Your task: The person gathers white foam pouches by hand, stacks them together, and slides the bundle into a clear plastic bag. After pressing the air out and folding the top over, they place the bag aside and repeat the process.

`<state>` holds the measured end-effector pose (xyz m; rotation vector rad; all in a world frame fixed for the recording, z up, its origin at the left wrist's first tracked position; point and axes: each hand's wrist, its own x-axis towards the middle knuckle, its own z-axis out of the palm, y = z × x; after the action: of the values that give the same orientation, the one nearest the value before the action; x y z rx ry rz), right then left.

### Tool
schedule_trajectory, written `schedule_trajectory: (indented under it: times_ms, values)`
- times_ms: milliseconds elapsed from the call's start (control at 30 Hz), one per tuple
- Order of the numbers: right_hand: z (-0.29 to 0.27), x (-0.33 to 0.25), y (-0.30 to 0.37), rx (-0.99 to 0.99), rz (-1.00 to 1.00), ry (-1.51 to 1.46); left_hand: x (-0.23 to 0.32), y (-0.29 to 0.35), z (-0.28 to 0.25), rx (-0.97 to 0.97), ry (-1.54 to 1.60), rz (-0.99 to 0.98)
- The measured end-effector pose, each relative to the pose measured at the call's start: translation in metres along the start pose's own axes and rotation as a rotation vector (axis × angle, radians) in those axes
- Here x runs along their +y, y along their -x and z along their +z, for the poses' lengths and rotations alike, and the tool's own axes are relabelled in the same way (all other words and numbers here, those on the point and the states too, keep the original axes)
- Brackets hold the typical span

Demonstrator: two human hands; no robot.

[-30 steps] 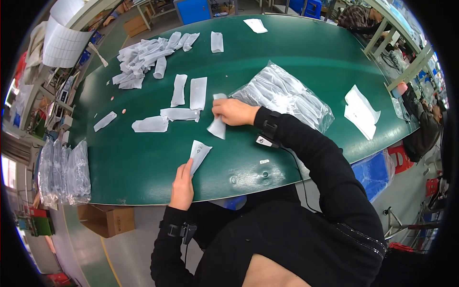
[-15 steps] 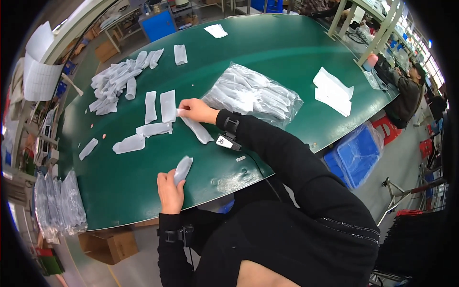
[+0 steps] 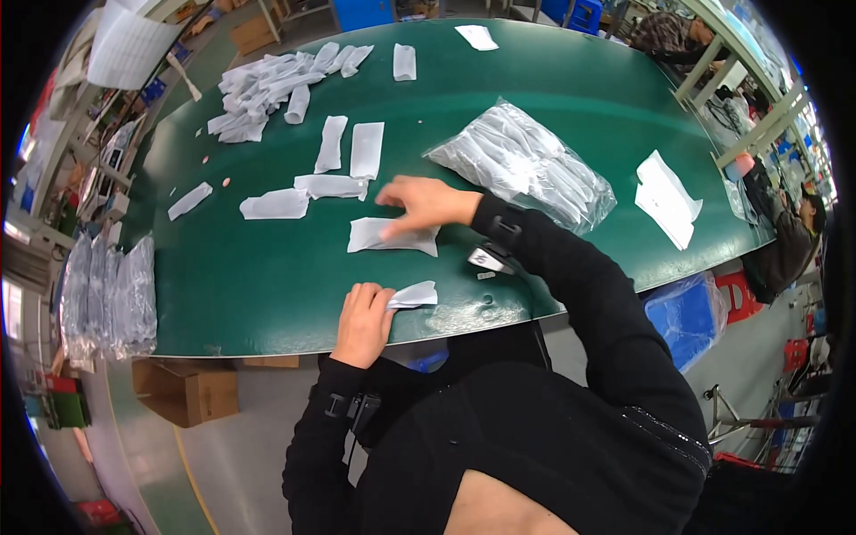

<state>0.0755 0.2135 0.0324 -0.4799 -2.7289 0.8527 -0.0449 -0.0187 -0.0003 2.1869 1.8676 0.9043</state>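
Observation:
My left hand (image 3: 364,323) is at the near edge of the green table, its fingers closed on a rolled white sleeve-like packet (image 3: 417,295) that points right. Just beyond it, my right hand (image 3: 423,203) hovers with fingers apart over another flat white packet (image 3: 412,237), partly covering it. I cannot tell whether a fingertip touches it. To the left of that hand lie several similar packets: one sideways (image 3: 332,186), one further left (image 3: 275,204) and two standing lengthwise, a wider one (image 3: 366,152) and a narrower one (image 3: 331,144).
A heap of white packets (image 3: 259,94) lies at the far left. A clear bag full of packets (image 3: 526,165) is right of centre, with white paper sheets (image 3: 667,201) beyond. Filled plastic bags (image 3: 107,299) hang at the left edge. A blue bin (image 3: 682,321) stands right, below the table.
My right hand has let go of its packet, which now lies sideways instead of slanting. The packet in my left hand has tipped from raised to pointing right. The whole view has shifted.

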Motion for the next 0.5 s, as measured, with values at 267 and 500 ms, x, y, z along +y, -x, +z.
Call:
schedule_trajectory:
  times_ms: [267,500]
  values:
    - [0.040,0.008,0.038,-0.024,-0.040,0.176,0.017,-0.026,-0.011,0.136,-0.171,0.117]
    - [0.011,-0.021,-0.027,-0.194,-0.196,-0.089,-0.021,-0.005,-0.005,-0.026,-0.049,0.035]
